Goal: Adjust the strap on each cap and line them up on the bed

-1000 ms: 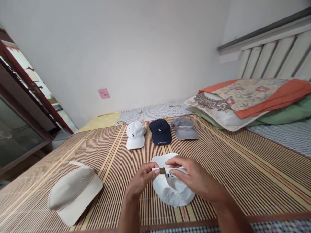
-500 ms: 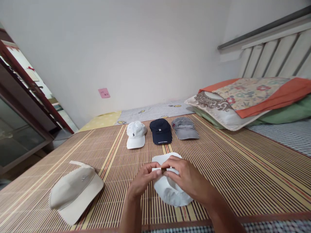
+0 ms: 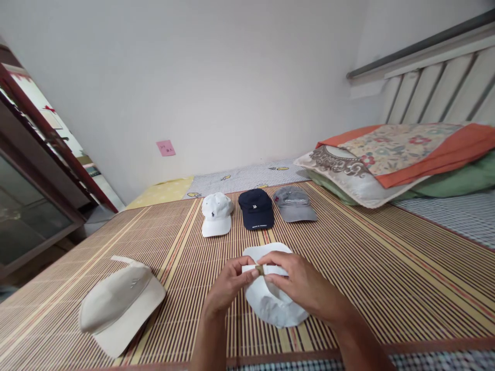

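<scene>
A white cap [image 3: 270,304] lies on the striped bamboo mat [image 3: 386,257] just in front of me, its back facing me. My left hand [image 3: 228,288] pinches the left part of the cap's rear strap beside a small brass buckle [image 3: 260,269]. My right hand [image 3: 301,286] pinches the strap on the buckle's right side, fingers curled over the cap. Both hands meet at the buckle.
A beige cap [image 3: 119,304] rests on the mat at the left. Farther back sit a white cap [image 3: 216,214], a navy cap [image 3: 256,208] and a grey cap [image 3: 294,204] in a row. Folded bedding and pillows [image 3: 394,159] are stacked at the right by the headboard.
My hands have drawn closer together at the buckle, covering most of it, and the cap has shifted slightly under them.
</scene>
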Demonstrator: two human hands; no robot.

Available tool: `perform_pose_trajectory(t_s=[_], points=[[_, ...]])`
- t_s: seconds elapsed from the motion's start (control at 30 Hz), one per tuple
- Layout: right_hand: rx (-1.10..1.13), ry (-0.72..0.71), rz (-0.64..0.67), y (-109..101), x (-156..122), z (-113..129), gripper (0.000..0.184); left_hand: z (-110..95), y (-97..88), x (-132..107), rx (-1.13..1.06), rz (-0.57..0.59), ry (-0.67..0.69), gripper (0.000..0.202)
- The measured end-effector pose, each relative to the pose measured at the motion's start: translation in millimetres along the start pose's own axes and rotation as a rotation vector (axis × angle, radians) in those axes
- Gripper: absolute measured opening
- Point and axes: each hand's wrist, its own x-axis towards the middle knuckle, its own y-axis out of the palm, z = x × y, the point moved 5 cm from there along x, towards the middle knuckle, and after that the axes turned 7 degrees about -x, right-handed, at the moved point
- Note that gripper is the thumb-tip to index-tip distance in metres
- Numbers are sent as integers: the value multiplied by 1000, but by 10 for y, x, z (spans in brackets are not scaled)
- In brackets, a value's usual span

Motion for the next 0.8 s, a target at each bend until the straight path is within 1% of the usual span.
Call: perform_pose_trajectory(t_s=[0.1, 0.2, 0.3, 0.37, 0.47, 0.57, 0.63, 0.7, 0.77, 0.8], points=[[38, 79, 14, -96, -19, -151, 25, -64, -73, -27, -3, -43, 27, 42], [126, 102, 131, -132, -55, -323, 23, -125, -154, -74, -2, -55, 30, 44], [249, 125, 254, -89, -98, -457, 20, -153, -223, -116, 13, -31, 30, 44], [317, 158, 313, -34, -115, -502, 19, -165, -260, -134, 31, -9, 41, 42], [314, 191, 359, 35, -111, -513, 11, -203, -315, -156, 76, -6, 59, 39], [356, 167, 373, 59, -97, -501, 4, -275, -368, -191, 152, -34, 53, 37], [464, 127, 387, 55, -99, -494, 11, -318, -393, -228, 196, -46, 28, 38], [576, 87, 405, 40, -117, -481, 26, -343, -401, -271, 192, -43, 9, 42], [662, 67, 416, 19, -146, -458, 42, -340, -385, -312, 113, -21, 8, 46], [695, 59, 408, 4, -160, -440, 47, -329, -372, -327, 45, -9, 18, 49]])
